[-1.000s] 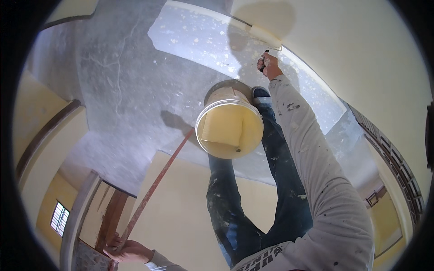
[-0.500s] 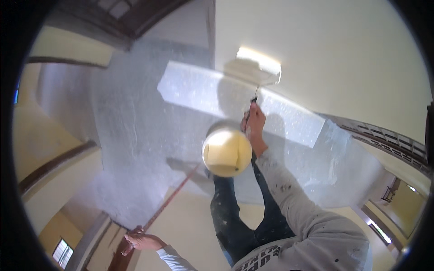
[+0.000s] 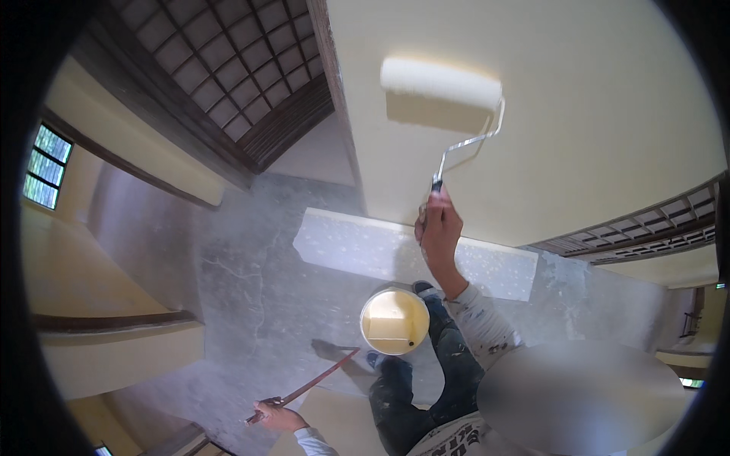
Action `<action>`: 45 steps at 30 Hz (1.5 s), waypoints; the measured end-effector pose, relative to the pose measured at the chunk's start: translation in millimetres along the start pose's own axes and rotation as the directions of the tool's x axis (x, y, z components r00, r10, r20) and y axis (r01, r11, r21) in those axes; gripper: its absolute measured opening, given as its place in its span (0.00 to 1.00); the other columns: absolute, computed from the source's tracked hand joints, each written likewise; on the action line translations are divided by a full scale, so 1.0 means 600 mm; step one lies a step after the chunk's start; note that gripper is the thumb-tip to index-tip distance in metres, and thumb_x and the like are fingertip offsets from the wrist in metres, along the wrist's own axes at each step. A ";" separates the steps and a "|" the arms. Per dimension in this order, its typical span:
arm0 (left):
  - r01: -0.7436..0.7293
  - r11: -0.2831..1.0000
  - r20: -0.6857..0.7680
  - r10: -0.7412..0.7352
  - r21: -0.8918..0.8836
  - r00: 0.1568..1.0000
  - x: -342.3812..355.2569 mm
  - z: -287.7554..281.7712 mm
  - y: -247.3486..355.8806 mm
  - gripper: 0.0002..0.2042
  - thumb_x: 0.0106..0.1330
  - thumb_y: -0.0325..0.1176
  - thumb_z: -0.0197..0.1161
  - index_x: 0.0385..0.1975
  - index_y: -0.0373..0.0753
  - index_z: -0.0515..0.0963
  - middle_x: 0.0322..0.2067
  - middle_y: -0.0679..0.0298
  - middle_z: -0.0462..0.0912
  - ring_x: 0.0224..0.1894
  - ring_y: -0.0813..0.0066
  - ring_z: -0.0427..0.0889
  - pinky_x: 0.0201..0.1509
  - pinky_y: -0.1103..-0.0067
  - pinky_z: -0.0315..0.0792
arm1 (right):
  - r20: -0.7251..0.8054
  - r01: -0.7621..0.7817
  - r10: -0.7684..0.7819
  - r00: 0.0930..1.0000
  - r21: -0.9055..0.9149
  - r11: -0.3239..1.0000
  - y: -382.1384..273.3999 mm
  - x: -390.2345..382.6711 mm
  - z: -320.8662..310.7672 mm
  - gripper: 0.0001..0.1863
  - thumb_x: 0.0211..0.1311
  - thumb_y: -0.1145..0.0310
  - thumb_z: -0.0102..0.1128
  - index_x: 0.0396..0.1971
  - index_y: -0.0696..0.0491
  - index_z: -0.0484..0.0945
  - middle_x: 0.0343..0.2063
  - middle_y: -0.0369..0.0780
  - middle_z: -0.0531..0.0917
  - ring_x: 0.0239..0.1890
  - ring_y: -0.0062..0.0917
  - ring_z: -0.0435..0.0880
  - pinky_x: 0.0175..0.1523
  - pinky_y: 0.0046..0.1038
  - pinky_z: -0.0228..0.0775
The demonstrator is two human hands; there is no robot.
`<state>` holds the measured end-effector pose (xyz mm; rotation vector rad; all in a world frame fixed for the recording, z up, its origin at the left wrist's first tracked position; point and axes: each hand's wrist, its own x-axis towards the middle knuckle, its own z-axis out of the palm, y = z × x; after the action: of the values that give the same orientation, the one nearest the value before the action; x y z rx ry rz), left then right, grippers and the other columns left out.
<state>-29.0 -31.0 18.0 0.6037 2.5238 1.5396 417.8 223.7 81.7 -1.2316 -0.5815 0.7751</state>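
Note:
My right hand (image 3: 441, 232) is closed round the dark handle of a paint roller (image 3: 441, 82). Its wide pale sleeve lies at the cream wall (image 3: 593, 129) and casts a shadow just below; whether it touches the wall I cannot tell. A thin bent metal frame joins sleeve and handle. At the lower left, my left hand (image 3: 280, 416) grips a long reddish-brown stick (image 3: 323, 378) that slants toward the bucket. Between that stick and my right foot stands the round bucket (image 3: 365, 334), with cream paint inside it.
A pale speckled sheet (image 3: 342, 247) lies on the grey floor (image 3: 236, 304) along the wall's foot. Dark lattice woodwork (image 3: 220, 68) fills the upper left, and a slatted frame (image 3: 646, 216) runs at the right. A barred window (image 3: 47, 166) shows far left.
My right hand has carried the roller higher up the wall, away from the bucket. The view has shifted, so bucket and sheet sit lower. My left hand still holds the stick.

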 end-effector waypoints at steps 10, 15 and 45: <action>0.003 0.994 0.082 0.006 -0.106 0.997 -0.010 0.012 0.004 0.26 0.80 0.51 0.51 0.23 0.36 0.68 0.19 0.61 0.72 0.23 0.72 0.71 0.30 0.74 0.66 | -0.085 0.132 -0.164 0.983 -0.297 0.946 0.039 0.031 0.007 0.22 0.81 0.60 0.51 0.65 0.57 0.75 0.21 0.28 0.66 0.20 0.09 0.63 0.22 0.18 0.59; -0.004 0.997 0.083 0.011 -0.078 0.996 0.007 0.002 -0.005 0.26 0.80 0.52 0.51 0.23 0.36 0.68 0.19 0.61 0.72 0.23 0.71 0.70 0.29 0.74 0.66 | -0.058 -0.201 0.200 0.978 -0.009 0.980 0.191 -0.055 -0.038 0.18 0.82 0.58 0.50 0.61 0.53 0.75 0.19 0.27 0.65 0.16 0.08 0.62 0.17 0.16 0.58; -0.062 0.998 0.128 0.058 0.026 0.990 0.030 0.054 0.034 0.26 0.81 0.48 0.49 0.21 0.35 0.67 0.19 0.61 0.71 0.24 0.71 0.70 0.33 0.72 0.66 | -0.118 -0.226 0.233 0.965 0.068 0.972 0.187 -0.045 0.041 0.19 0.81 0.58 0.53 0.61 0.53 0.77 0.21 0.26 0.67 0.20 0.07 0.64 0.22 0.15 0.60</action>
<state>-30.1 11.4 22.6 0.7632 2.4593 1.4347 359.8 233.4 -20.3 -1.3023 -0.3158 0.8939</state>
